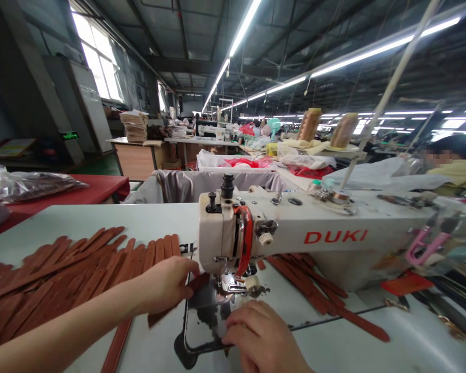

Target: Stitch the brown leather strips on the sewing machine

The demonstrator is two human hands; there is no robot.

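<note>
My left hand [166, 284] is closed on a brown leather strap [171, 305], holding it just left of the presser foot [233, 284] of a white DUKI sewing machine [295, 233]. My right hand [262, 339] rests curled on the metal needle plate [202, 321] in front of the foot; what its fingers pinch is hidden. A big pile of brown straps [58, 274] lies fanned out on the table to the left.
More brown straps [314, 290] lie behind the needle, running right under the machine arm. Pink snips [425, 243] hang at the right. Thread cones [308, 124] stand behind. A red table [81, 189] is at left. A person in yellow [456, 168] sits far right.
</note>
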